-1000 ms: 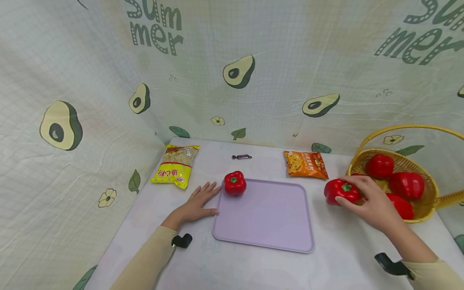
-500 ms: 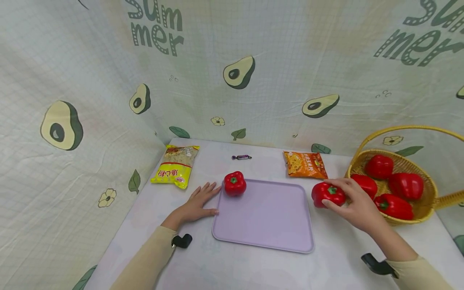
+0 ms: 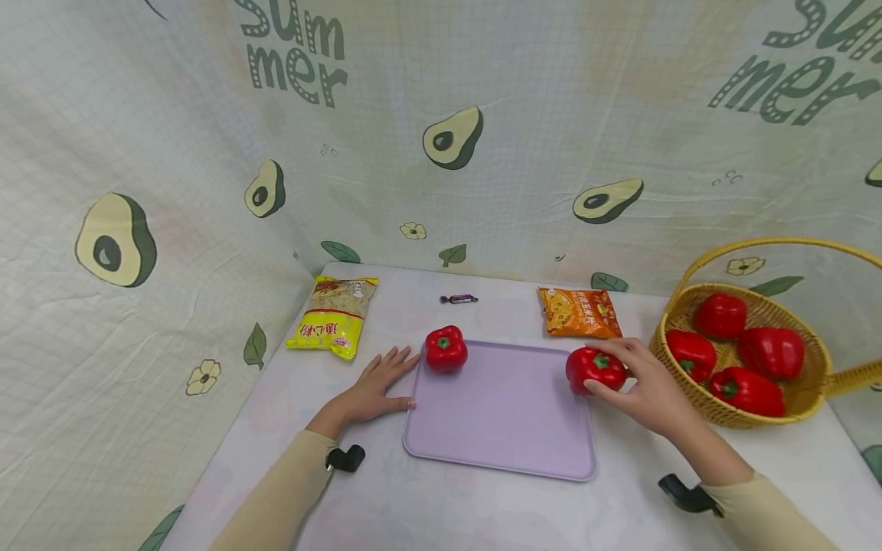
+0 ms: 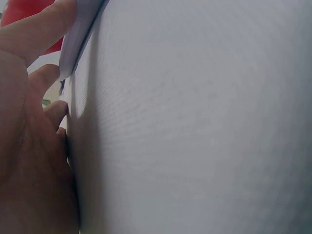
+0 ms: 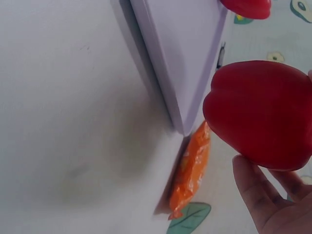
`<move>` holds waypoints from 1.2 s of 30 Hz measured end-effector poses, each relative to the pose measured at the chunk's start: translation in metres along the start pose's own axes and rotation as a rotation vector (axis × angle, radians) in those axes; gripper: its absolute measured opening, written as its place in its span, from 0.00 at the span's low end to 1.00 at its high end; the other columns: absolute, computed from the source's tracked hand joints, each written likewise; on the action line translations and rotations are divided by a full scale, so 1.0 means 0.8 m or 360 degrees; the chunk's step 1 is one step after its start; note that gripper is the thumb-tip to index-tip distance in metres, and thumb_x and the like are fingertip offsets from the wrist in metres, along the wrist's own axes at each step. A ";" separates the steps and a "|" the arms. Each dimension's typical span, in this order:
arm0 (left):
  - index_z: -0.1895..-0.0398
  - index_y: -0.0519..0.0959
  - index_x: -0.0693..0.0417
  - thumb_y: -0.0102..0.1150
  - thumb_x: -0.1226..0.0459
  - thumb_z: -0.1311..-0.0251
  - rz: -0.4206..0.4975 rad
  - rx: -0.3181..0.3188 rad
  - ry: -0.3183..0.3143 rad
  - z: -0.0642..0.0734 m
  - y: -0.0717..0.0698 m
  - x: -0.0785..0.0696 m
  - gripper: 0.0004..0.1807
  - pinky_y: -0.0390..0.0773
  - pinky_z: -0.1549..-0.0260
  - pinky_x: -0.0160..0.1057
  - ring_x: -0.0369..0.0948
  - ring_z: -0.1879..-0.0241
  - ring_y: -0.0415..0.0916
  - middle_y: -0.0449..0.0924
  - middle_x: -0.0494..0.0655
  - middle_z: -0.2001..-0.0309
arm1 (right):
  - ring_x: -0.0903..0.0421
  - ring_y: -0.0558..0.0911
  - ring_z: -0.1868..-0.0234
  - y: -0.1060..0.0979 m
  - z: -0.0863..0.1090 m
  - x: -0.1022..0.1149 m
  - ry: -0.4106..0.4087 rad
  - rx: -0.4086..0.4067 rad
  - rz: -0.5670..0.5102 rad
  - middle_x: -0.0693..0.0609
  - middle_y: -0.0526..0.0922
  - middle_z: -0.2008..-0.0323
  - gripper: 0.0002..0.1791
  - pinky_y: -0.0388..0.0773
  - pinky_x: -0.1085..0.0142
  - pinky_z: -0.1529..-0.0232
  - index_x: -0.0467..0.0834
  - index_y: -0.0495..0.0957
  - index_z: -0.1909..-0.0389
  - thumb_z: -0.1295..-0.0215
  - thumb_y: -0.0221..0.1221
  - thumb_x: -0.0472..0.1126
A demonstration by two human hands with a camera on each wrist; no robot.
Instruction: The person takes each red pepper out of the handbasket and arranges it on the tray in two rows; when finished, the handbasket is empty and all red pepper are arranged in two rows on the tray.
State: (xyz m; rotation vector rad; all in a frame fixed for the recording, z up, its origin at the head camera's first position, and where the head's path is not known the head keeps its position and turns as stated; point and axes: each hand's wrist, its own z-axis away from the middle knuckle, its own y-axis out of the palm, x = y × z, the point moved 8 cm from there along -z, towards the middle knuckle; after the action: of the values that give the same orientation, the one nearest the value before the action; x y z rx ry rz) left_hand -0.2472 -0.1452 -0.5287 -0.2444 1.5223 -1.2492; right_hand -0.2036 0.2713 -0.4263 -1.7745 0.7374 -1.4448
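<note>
My right hand [image 3: 644, 386] grips a red bell pepper [image 3: 594, 370] by its sides, over the right edge of the lilac tray [image 3: 503, 428]. In the right wrist view that bell pepper [image 5: 263, 114] hangs above the table, close to the tray's corner. Another red bell pepper [image 3: 445, 349] sits in the tray's far left corner. My left hand [image 3: 372, 390] lies with fingers spread at the tray's left side, thumb and fingertips right at the rim. The left wrist view shows its fingers [image 4: 46, 24] against the tray's edge.
A yellow wicker basket [image 3: 737, 419] with several red bell peppers stands at the right, its handle arching up. Behind the tray lie an orange snack bag [image 3: 582, 312] and a small purple-wrapped candy [image 3: 458, 298]. A yellow bag of pasta [image 3: 334, 315] lies at the back left.
My right hand has moved left with the bell pepper, away from the basket to the tray's right edge. The left hand has stayed in place.
</note>
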 end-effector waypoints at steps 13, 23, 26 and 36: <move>0.17 0.49 0.37 0.62 0.42 0.35 0.0004 0.0030 -0.0030 0.001 0.000 0.003 0.48 0.28 0.23 0.55 0.47 0.19 0.29 0.38 0.44 0.17 | 0.38 0.75 0.43 0.024 -0.021 0.017 -0.0035 0.0028 -0.0018 0.44 0.72 0.42 0.36 0.83 0.40 0.53 0.54 0.75 0.33 0.41 0.70 0.61; 0.17 0.49 0.35 0.61 0.41 0.35 -0.0003 0.0045 -0.0049 0.000 0.001 0.005 0.48 0.28 0.23 0.53 0.46 0.19 0.27 0.38 0.43 0.17 | 0.37 0.74 0.41 0.045 -0.043 0.037 -0.0074 0.0075 -0.0088 0.43 0.72 0.41 0.36 0.83 0.41 0.52 0.53 0.75 0.33 0.42 0.72 0.58; 0.17 0.48 0.34 0.61 0.41 0.35 0.0004 0.0046 -0.0050 0.000 0.001 0.005 0.48 0.28 0.23 0.53 0.45 0.19 0.27 0.38 0.42 0.17 | 0.37 0.74 0.40 0.053 -0.050 0.044 -0.0086 0.0090 -0.0101 0.43 0.72 0.40 0.36 0.83 0.41 0.51 0.54 0.75 0.33 0.42 0.72 0.58; 0.17 0.49 0.36 0.61 0.41 0.35 0.0021 0.0041 -0.0028 0.000 0.001 0.005 0.48 0.28 0.23 0.55 0.46 0.19 0.28 0.38 0.43 0.17 | 0.37 0.75 0.40 0.072 -0.067 0.064 -0.0117 0.0099 -0.0159 0.42 0.73 0.40 0.35 0.83 0.41 0.50 0.54 0.76 0.35 0.43 0.73 0.55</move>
State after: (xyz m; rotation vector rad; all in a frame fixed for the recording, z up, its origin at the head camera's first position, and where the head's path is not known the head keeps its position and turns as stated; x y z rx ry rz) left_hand -0.2486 -0.1475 -0.5317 -0.2277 1.4896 -1.2523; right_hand -0.2452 0.1879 -0.4388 -1.8285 0.5671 -1.4432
